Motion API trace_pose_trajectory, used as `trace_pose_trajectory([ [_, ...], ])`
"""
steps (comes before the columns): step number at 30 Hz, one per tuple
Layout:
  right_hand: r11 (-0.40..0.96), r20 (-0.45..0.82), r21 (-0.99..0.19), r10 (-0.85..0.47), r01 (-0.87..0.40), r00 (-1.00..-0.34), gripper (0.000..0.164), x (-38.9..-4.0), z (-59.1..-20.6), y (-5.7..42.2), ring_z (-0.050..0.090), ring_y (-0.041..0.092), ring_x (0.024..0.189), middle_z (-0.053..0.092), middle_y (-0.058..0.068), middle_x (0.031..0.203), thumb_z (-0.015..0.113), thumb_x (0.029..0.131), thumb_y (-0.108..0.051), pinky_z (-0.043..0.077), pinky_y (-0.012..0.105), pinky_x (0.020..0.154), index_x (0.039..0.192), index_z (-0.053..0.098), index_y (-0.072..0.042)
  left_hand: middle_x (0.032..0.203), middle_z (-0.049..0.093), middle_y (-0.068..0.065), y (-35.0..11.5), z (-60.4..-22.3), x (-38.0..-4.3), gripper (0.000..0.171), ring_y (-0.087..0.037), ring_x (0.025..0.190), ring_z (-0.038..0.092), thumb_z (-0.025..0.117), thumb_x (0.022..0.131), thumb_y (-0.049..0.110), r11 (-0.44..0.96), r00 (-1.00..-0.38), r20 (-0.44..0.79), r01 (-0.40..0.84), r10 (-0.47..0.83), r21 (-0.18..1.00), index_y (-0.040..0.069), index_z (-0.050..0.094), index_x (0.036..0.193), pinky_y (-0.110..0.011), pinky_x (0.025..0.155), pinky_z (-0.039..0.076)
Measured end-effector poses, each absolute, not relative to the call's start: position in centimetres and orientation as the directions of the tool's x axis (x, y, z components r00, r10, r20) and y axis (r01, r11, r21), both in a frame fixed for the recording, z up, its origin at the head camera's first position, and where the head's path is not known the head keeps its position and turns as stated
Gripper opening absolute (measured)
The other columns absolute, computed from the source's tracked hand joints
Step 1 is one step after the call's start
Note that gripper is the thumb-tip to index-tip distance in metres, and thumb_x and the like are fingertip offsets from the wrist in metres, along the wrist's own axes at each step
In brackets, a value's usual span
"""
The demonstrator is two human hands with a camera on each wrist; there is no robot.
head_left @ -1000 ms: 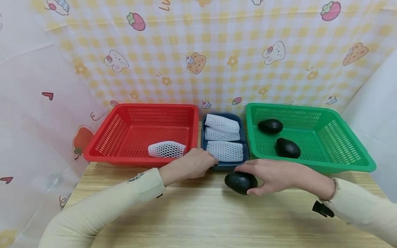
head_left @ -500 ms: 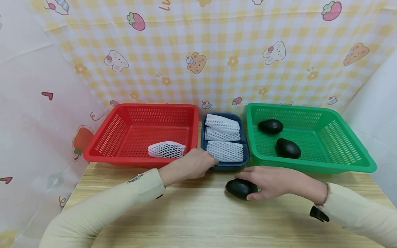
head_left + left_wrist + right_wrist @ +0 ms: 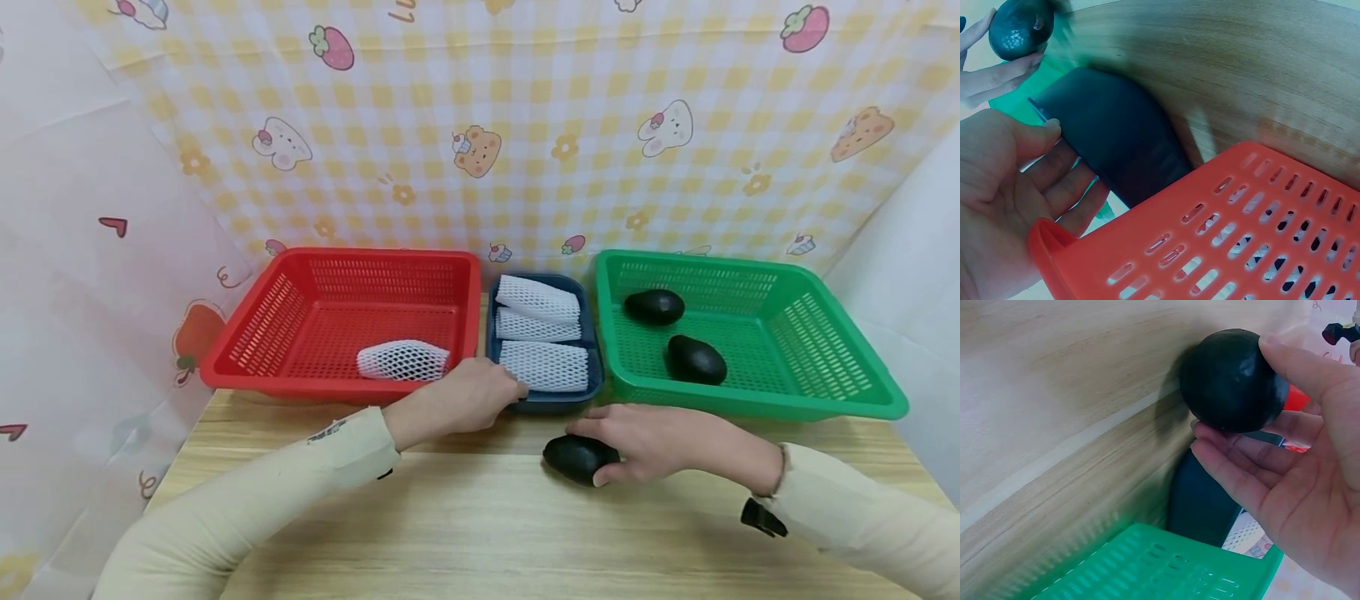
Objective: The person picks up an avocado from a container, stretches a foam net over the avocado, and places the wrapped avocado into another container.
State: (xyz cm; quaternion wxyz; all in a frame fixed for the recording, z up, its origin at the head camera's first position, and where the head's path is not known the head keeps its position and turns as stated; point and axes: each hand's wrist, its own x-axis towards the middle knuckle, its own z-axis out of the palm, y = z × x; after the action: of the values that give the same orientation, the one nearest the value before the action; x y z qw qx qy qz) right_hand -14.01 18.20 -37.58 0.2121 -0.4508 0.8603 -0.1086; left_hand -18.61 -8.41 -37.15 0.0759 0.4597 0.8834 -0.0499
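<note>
One avocado (image 3: 576, 460) in half-curled right hand (image 3: 654, 440), left hand (image 3: 474, 395) pinching tray (image 3: 1116, 115)

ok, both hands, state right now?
Left hand: closed, holding the dark blue tray by its rim.
Right hand: closed, holding a dark avocado.

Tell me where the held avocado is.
In the head view, the avocado is right of centre, gripped by the right hand, nearer the camera than the blue tray.
</note>
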Motion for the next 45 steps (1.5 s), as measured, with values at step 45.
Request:
trace_pose_trajectory([
  [45,0.566,-0.262,-0.448,-0.823,-0.692,-0.504,0.065,-14.1,-37.3,17.7,0.062,0.012,0.107,0.064,0.009,0.125,0.078,0.089,-0.036,0.054,0.033,0.084,0.138,0.058,0.002,0.121,0.068,-0.004,-7.3,-32.8,-20.9,0.036,-0.017,0.103,0.062,0.067,0.099,0.023,0.589,-0.560,-0.183,0.777,0.808,0.223,0.011,0.066,0.133,-0.033,0.088,0.054],
])
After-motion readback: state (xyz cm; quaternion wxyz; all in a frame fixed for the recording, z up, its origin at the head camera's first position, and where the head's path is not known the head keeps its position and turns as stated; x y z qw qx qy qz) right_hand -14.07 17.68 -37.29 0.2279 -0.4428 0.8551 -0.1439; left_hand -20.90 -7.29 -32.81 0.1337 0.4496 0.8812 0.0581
